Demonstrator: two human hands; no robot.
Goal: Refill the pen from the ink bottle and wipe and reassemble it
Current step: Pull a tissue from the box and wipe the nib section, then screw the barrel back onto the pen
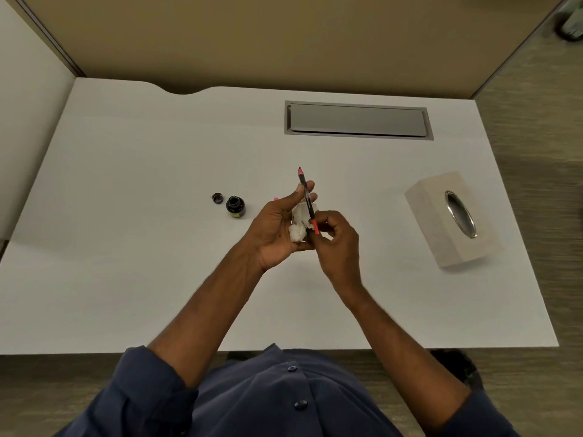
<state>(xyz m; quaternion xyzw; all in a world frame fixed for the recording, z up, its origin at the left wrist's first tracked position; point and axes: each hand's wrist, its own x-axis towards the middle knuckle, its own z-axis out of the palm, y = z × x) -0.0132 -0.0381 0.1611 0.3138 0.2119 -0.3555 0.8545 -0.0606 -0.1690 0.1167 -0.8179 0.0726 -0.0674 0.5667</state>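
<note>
At the bottom of the frame is a dark blue buttoned shirt (284, 395), sleeves pushed up past the elbows, and two bare forearms reach up from it over the white counter (126, 279) toward the middle of the picture. The right hand (337, 244) sits just right of centre, its grip pressed together around the lower, orange end of the pen (307, 200), pinching it between thumb and fingertips. The left hand (277, 228) is just beside it on the left, palm turned up, its grip curled loosely around a crumpled white tissue (299, 227) while the thumb and fingertips steady the pen's dark shaft higher up. The pen stands nearly upright in the picture, held above the counter, with its fine tip pointing toward the top of the frame and a little pink showing just below the tip. The tissue is touching the pen's lower half.

Left of the hands, resting on the counter, is the open ink bottle (235, 206), dark inside, and touching or just beside it on its upper left lies its small dark cap (217, 198). Well apart on the right of the frame stands a pale tissue box (448, 222) with an oval metal opening. Farther up, toward the upper right of centre, a grey cable hatch (358, 120) is set flush into the counter, and a tan partition (252, 36) rises behind it.
</note>
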